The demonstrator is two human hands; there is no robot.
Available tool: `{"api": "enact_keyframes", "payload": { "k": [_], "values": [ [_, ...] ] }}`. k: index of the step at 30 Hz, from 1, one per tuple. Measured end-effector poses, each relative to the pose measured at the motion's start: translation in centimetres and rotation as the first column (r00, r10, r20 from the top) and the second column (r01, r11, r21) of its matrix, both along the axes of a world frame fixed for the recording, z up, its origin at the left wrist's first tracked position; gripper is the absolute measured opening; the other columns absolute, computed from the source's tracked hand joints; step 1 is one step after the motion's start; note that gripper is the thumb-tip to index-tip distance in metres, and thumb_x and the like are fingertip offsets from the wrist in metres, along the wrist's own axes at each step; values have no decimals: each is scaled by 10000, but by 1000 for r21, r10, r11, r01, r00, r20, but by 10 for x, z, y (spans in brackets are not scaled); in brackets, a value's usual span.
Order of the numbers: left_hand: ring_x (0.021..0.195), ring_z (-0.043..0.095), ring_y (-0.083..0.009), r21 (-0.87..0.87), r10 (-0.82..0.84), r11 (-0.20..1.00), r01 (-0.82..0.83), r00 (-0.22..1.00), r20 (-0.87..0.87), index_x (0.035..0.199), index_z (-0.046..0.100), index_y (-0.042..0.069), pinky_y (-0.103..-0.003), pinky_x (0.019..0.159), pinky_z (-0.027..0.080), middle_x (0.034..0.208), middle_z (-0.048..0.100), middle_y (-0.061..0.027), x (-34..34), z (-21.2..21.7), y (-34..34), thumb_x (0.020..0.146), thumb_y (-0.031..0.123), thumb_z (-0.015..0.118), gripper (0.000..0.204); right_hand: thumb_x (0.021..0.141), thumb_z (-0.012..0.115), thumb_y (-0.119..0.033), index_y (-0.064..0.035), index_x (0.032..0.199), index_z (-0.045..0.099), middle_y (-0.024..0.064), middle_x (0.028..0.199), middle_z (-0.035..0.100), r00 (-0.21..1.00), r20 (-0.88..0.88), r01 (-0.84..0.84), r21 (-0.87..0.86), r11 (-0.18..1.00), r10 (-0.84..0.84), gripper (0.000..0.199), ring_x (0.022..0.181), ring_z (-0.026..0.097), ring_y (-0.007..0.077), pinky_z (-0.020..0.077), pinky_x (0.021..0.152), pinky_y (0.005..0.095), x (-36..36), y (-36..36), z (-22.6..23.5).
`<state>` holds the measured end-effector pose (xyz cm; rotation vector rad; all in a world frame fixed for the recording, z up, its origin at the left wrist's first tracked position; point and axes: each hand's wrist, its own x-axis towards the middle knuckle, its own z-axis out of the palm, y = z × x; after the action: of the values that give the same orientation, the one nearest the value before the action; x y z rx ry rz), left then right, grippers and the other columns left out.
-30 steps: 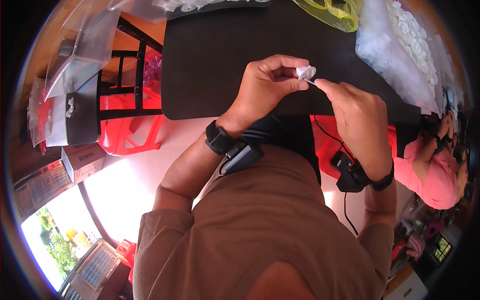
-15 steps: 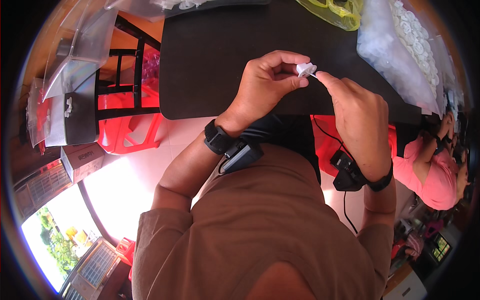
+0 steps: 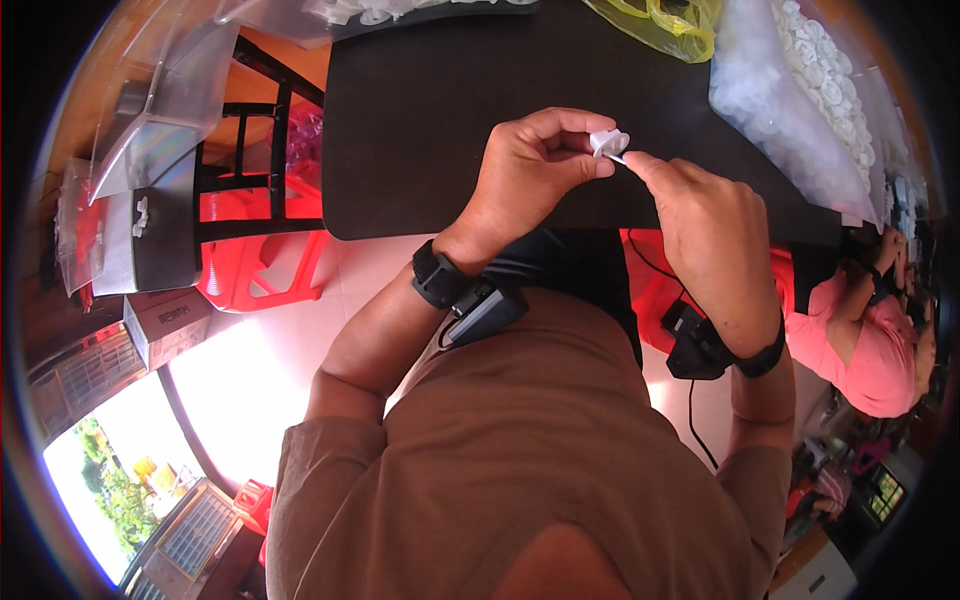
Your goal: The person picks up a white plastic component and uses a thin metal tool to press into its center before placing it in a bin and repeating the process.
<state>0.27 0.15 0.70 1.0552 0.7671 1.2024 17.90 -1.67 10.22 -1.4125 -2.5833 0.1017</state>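
Between the thumb and fingertips of my left hand [image 3: 525, 175] sits a small white plastic part [image 3: 608, 142] with a round, disc-like face. My right hand [image 3: 710, 220] is closed, its index fingertip pushed forward along a thin pale rod [image 3: 618, 158]. The rod's visible end meets the lower edge of the white part; the rest is hidden by my fingers. Both hands are above the near side of a black table [image 3: 420, 130].
A clear bag [image 3: 745, 100] of white round plastic parts lies at the table's right, near a yellow plastic bag [image 3: 680, 25]. More white pieces [image 3: 375, 14] sit at the far edge. Red stools [image 3: 255, 265] stand left below the table. A person in pink [image 3: 850, 345] sits to the right.
My right hand has shifted slightly left and down, with the rod now lower against the white part. The white part has turned a little in my left fingers.
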Motion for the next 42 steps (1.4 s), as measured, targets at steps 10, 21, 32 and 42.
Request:
{"api": "enact_keyframes", "payload": {
  "k": [10,21,32,42],
  "values": [
    [1037,608,-153,-123,-63,985,118,922,381,1175,608,49,-291,940,499,1181,622,-80,-5,-2,2,843,-31,663,346,867,587,-4,-40,1086,671,109,741,614,810,-572,92,-85,992,-124,238,578,570,166,456,557,281,6,5,-6],
    [1045,608,-154,-178,-140,953,247,874,466,1205,595,64,-288,936,506,1140,635,-73,8,6,5,866,6,653,349,834,654,36,-8,1118,651,32,814,651,540,-813,-8,-263,965,-217,287,710,577,51,473,651,193,-3,23,-24],
    [1069,610,-179,-147,-179,945,293,837,517,1226,577,62,-305,958,508,1203,611,-90,14,13,7,889,11,621,344,854,647,13,7,1137,630,36,834,660,561,-808,-17,-229,973,-180,283,712,578,41,473,653,188,6,26,-12],
    [990,635,-162,-180,-1,978,102,873,488,1126,598,21,-283,889,532,1076,653,-92,14,10,12,822,-59,675,324,887,509,31,-53,1182,636,66,725,539,760,-640,73,-89,993,-113,333,635,513,134,435,596,262,9,8,-5]
  ]
}}
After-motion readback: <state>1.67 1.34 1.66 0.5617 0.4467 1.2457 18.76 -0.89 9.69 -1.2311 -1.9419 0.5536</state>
